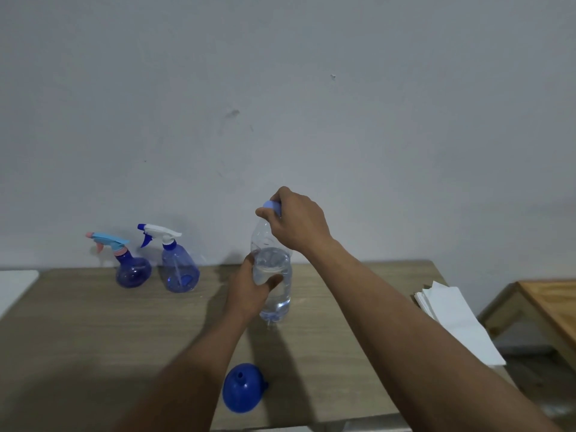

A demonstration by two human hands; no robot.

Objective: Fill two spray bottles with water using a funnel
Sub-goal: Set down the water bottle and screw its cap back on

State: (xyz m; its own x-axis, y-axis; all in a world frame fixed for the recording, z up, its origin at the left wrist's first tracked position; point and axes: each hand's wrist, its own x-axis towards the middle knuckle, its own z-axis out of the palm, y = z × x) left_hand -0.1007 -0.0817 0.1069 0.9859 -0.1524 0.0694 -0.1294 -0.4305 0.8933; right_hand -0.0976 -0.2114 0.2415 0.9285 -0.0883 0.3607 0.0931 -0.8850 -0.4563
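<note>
A clear water bottle [276, 294] stands upright on the wooden table [93, 322], roughly half full. My left hand [252, 286] grips its body. My right hand [296, 219] pinches its pale blue cap [270, 206] from above. A blue funnel [243, 391] lies mouth down near the table's front edge, between my forearms. Two blue spray bottles stand at the back left by the wall: a rounder one [132, 271] with a light blue and pink trigger head, and a cone-shaped one [179, 269] with a white and blue trigger head.
A stack of white paper napkins [458, 319] lies on the table's right side, hanging past its edge. A lighter wooden piece of furniture [548, 307] stands lower at the right. A white surface [15, 282] adjoins the table at the left. The grey wall is directly behind.
</note>
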